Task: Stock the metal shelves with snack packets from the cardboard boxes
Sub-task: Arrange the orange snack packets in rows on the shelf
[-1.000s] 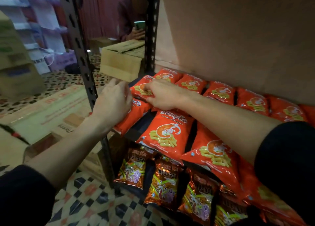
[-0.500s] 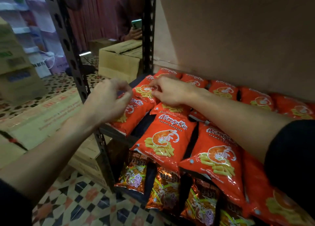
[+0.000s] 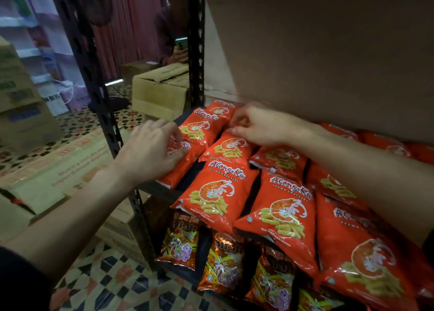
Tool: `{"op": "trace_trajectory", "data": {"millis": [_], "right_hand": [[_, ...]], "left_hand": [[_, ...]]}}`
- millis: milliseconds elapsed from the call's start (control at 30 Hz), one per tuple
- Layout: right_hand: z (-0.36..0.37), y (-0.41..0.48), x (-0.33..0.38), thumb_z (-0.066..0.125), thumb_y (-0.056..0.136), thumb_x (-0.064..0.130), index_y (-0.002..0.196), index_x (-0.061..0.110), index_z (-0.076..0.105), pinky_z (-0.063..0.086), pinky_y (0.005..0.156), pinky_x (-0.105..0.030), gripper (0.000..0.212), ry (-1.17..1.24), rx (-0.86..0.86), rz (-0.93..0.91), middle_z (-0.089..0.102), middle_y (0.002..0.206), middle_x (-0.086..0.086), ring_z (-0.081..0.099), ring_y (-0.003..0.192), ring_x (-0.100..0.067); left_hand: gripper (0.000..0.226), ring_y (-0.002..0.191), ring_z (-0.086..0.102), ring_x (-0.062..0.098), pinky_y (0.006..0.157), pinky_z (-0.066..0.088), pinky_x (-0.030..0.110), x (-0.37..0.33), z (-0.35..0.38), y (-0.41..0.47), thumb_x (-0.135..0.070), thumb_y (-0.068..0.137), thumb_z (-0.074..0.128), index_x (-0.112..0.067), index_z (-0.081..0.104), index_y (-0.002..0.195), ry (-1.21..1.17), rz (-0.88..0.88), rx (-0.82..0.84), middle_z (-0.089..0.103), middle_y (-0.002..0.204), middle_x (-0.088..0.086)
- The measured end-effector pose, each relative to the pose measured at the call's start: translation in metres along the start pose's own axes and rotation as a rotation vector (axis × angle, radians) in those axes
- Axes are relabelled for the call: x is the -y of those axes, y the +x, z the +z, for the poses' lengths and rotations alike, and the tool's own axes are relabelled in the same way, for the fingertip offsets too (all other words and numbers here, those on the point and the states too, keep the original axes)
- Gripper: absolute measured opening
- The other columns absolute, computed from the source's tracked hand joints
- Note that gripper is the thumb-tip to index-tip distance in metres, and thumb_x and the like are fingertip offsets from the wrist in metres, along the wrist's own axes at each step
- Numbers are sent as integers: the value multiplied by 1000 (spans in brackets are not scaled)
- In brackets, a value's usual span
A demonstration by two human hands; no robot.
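Orange prawn cracker packets [image 3: 216, 193] lie in overlapping rows on the black metal shelf [image 3: 150, 189]. At the shelf's left end, my left hand [image 3: 148, 151] has its fingers and thumb curled on the front left packet [image 3: 180, 169]. My right hand [image 3: 260, 127] reaches further back. It pinches the top edge of a packet in the second row [image 3: 229, 147], beside the left row's back packet [image 3: 202, 125]. Brown foil snack packets [image 3: 180, 245] fill the shelf below.
A brown cardboard sheet [image 3: 328, 52] backs the shelf, and a black upright post [image 3: 94, 80] stands at its left front corner. Cardboard boxes sit on the patterned floor at left [image 3: 47, 174], far left [image 3: 21, 104] and behind the shelf [image 3: 159, 92]. A person holding a phone [image 3: 180, 44] sits beyond.
My right hand has shifted a little right and back onto the second-row packet. My left hand has settled lower on the front left packet. The left-end packets now lie straighter.
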State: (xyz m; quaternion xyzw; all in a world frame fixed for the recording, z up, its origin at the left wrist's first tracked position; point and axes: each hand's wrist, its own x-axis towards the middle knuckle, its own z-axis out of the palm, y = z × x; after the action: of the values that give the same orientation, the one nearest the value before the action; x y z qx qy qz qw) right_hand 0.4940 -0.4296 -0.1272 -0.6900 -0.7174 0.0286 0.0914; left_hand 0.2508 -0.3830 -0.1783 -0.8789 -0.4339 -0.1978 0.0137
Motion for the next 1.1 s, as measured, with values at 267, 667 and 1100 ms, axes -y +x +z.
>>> {"op": "trace_trajectory", "data": {"millis": [267, 667, 1100], "right_hand": [[18, -33, -1, 58, 93, 54, 118, 21, 66, 49, 94, -37, 43, -111, 13, -75, 66, 119, -2, 59, 113, -22], [25, -29, -10, 64, 91, 45, 125, 19, 60, 46, 98, -40, 43, -130, -34, -29, 62, 127, -4, 56, 119, -26], [-2, -89, -52, 65, 91, 43, 112, 21, 70, 46, 82, -27, 30, -56, -94, 52, 69, 108, 0, 63, 103, -19]], "left_hand": [[38, 119, 55, 28, 104, 42, 47, -19, 2, 38, -47, 97, 47, -26, 55, 128, 54, 80, 96, 57, 133, 1], [45, 125, 53, 32, 111, 35, 46, -28, 24, 86, -44, 98, 46, -26, 50, 139, 229, 78, 217, 54, 141, 9], [36, 102, 58, -3, 94, 49, 36, -63, -24, 26, -69, 75, 62, -45, 67, 101, -239, 310, 422, 62, 108, -22]]}}
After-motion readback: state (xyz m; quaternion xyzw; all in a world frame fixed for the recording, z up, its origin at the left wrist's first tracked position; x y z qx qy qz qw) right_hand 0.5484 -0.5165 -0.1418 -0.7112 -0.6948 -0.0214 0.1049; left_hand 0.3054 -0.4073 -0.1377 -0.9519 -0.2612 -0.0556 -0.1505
